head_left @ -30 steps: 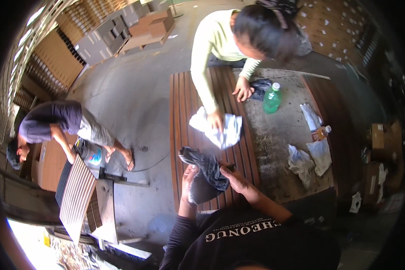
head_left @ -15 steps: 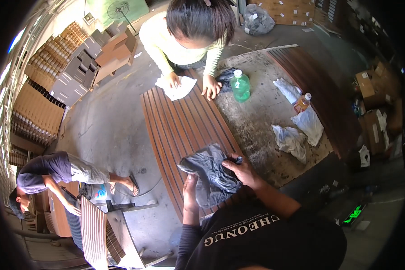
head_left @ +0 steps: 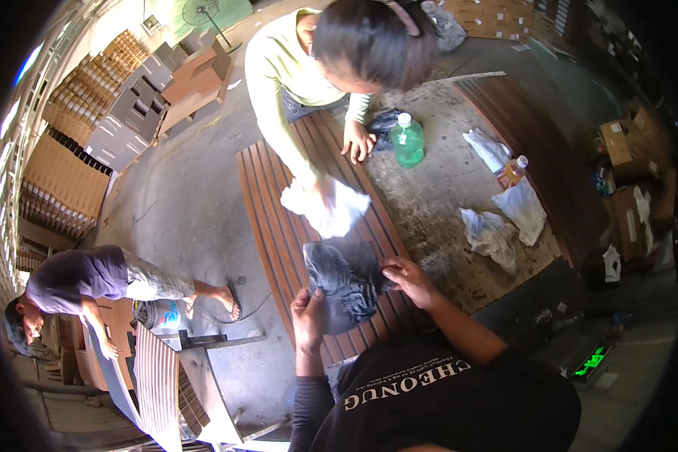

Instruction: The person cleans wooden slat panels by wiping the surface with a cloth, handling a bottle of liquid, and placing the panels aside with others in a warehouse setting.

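Observation:
Between my hands a dark grey, crumpled cloth [head_left: 343, 282] is spread out over the near part of a brown slatted wood panel [head_left: 267, 200]. My left hand [head_left: 307, 320] grips its left edge with the thumb on top. At the cloth's right edge my right hand [head_left: 410, 280] pinches it between thumb and fingers. Just beyond, a person across the panel presses a white cloth [head_left: 328, 205] on the slats with one hand. That person's other hand [head_left: 358, 141] rests near the panel's far right edge.
Right of the panel, a stained board bears a green bottle [head_left: 408, 143], a small amber bottle [head_left: 511, 173] and several whitish cloth bundles [head_left: 488, 237]. Another dark slatted panel [head_left: 539, 162] lies beyond. At left, a person [head_left: 90, 282] bends over slatted pieces [head_left: 157, 384].
The grey cloth is spread wider and flatter, and my left hand has shifted slightly left and down. The person opposite has leaned forward and slid the white cloth toward me.

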### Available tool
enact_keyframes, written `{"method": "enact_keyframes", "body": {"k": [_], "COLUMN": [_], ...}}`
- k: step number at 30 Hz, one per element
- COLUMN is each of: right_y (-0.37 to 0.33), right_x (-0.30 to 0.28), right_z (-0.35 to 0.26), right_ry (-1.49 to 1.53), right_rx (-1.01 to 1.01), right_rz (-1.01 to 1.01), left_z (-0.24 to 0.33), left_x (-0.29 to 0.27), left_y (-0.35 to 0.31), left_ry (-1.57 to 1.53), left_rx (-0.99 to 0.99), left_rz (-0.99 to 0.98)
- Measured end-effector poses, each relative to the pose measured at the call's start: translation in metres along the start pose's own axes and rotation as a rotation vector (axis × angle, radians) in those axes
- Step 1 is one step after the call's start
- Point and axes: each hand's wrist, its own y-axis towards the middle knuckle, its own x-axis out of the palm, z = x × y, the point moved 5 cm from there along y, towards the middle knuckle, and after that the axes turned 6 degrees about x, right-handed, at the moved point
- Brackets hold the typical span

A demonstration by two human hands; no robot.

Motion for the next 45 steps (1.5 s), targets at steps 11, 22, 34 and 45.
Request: {"method": "enact_keyframes", "body": {"k": [11, 22, 34, 45], "right_y": [0.007, 0.004, 0.081, 0.07], "right_x": [0.059, 0.047, -0.001, -0.036], "right_z": [0.001, 0.014, -0.005, 0.029], "right_ry": [0.522, -0.132, -0.427, -1.247], "right_rx": [0.079, 0.193, -0.053, -0.423], "right_rz": [-0.483, -0.705, -0.213, 0.615], "left_z": [0.032, 0.07, -0.002, -0.091], "left_x": [0.061, 0.039, -0.049, -0.046], "left_y": [0.003, -0.021, 0.012, -0.026], "left_ry": [0.613, 1.316, 1.903, 1.706], "left_rx": [-0.02, 0.703, 0.34, 0.082], "left_rz": [-0.293, -0.186, 0.03, -0.017]}}
